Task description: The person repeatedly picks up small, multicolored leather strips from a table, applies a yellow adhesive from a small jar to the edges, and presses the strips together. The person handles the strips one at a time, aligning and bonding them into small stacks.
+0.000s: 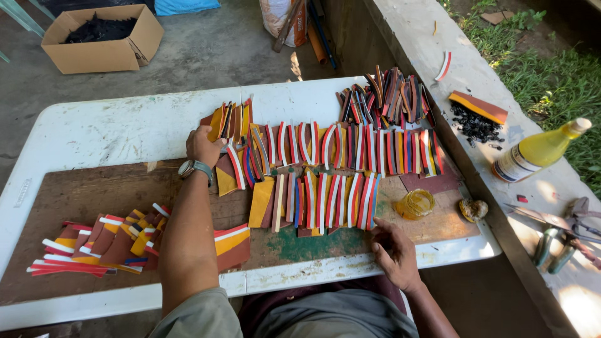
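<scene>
Pressing my left hand (203,147) down, fingers curled over the far-left end of the rows of striped curved strips (325,166), gripping none that I can tell; my right hand (393,250) rests spread and empty on the board (94,188) just near of them. Loose strip pile (106,244) lies near-left, amber jar (414,203) right, yellow bottle (538,150) far right on the ledge (432,50).

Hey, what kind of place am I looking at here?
Probably an outdoor craft workspace. A worn white table on a concrete floor holds rows of curved striped pieces, with the left hand resting on them. A glue bottle stands on a ledge beside grass.
</scene>
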